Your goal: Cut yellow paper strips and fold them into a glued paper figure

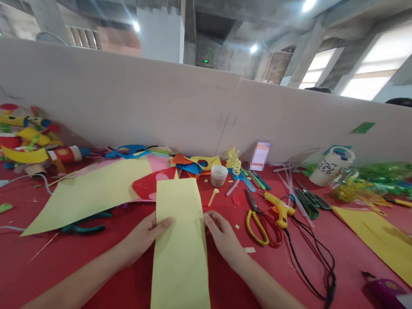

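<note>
A long pale yellow strip of paper [179, 265] stretches from the bottom edge toward the middle of the table. My left hand [151, 230] grips its left edge, the thumb on top and the fingers behind. At the opposite edge, my right hand [222, 231] pinches the paper between thumb and curled fingers. Just beyond the strip lie a red paper piece [151, 183] and a small white cup [218, 175]. A bigger pale yellow sheet [93, 193] spreads to the left, partly over teal-handled pliers [84, 229].
Right of my hands lie scissors [257, 224] with yellow and red handles and a yellow glue gun [280, 209] with a black cord. Farther right are green-handled scissors [310, 199], a white container [332, 165] and a yellow sheet [379, 242]. A white partition [142, 98] stands behind the red table.
</note>
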### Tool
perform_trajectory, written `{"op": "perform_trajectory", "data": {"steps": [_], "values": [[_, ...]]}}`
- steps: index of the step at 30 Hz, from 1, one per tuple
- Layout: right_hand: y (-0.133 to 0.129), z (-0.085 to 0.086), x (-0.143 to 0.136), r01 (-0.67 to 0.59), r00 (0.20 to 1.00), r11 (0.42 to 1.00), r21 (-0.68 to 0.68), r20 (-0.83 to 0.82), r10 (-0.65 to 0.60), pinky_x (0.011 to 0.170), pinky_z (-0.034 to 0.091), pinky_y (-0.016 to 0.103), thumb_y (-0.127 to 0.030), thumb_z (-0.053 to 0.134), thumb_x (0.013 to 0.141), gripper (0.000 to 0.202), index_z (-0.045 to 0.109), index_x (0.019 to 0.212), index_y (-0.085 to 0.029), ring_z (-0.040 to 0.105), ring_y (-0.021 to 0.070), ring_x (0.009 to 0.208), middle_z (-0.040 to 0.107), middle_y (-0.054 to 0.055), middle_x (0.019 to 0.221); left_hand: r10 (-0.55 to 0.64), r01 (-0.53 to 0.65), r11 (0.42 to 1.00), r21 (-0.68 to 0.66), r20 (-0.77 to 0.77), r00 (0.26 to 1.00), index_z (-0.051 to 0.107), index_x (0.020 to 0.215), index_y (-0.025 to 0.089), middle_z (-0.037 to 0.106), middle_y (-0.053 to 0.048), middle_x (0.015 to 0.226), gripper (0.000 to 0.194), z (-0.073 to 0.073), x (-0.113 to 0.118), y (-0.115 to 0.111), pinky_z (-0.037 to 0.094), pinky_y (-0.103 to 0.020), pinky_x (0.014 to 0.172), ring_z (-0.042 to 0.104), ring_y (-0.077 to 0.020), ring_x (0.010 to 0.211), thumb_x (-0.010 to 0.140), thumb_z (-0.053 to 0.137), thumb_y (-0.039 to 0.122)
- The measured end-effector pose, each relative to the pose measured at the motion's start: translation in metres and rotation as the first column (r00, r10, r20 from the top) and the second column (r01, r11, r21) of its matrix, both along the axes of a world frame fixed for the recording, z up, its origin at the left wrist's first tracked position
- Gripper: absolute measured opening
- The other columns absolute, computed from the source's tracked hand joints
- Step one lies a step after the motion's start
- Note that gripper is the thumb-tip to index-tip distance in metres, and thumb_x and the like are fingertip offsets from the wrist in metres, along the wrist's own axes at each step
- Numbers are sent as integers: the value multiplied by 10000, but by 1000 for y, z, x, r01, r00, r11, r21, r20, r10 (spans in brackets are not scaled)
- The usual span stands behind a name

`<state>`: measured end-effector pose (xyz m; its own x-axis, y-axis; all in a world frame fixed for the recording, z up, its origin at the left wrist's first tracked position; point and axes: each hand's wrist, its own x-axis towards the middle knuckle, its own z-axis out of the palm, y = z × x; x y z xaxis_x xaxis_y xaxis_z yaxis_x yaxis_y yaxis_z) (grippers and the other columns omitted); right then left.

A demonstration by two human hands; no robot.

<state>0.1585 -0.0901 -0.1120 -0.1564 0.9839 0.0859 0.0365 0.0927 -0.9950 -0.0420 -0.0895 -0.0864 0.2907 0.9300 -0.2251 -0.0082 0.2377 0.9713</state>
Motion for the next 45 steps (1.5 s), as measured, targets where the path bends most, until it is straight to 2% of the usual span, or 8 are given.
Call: {"op": "perform_trajectory", "data": {"steps": [3,10,17,24,31,37,42,45], "values": [[-2,-1,-1,-37,998,999,1,58,37,569,344,233,-528,464,801,353,459,683,-195,405,129,600,414,-30,626,47,-47,998,32,9,999,569,1092,178,677,-71,1035,423,0,-1,1,470,-342,785,625,-260,897,747,601,420],[-4,1,0,67,984,995,71,162,-77,561,346,244,-514,421,831,343,482,707,-201,432,146,607,461,-13,627,27,-26,998,51,-29,999,598,1044,168,689,-75,1009,420,1,1,0,482,-332,751,618,-275,919,700,653,402],[-4,-1,-2,-3,988,1000,20,156,0,512,318,234,-531,452,805,365,477,667,-195,396,128,546,428,-24,588,178,-180,980,86,26,984,614,974,178,689,-62,1009,335,1,-3,5,488,-344,757,632,-266,888,710,643,382],[-6,1,1,68,971,992,108,220,-90,505,291,236,-475,399,852,322,464,691,-205,379,130,542,406,-29,583,80,-82,996,43,36,996,610,997,170,667,-84,1064,348,1,2,-1,476,-356,800,603,-278,968,706,655,357],[-5,-6,-1,3,977,999,42,212,-12,478,273,235,-470,419,837,283,469,734,-211,344,120,494,385,-42,569,204,-207,973,101,42,978,589,1006,193,678,-48,1039,305,2,-1,3,476,-345,807,615,-260,946,746,614,349],[-7,-3,0,40,948,990,134,308,-80,462,259,219,-445,375,867,280,471,754,-207,349,113,477,361,-50,538,140,-141,985,98,17,990,581,1001,175,664,-76,1070,319,-3,1,1,485,-344,806,604,-267,973,734,631,343],[-9,3,-2,30,865,991,133,494,-92,422,247,205,-478,339,873,345,491,745,-197,365,106,414,354,-64,460,166,-159,975,157,-31,986,596,997,171,674,-87,1046,342,-5,1,1,501,-382,770,626,-293,926,733,606,388],[-5,16,7,15,664,981,192,732,-154,486,322,219,-467,248,907,430,539,755,-190,536,147,521,542,6,547,228,-216,960,181,-51,972,614,987,169,678,-93,1038,364,-4,-1,4,507,-380,756,626,-304,929,703,629,397]]}}
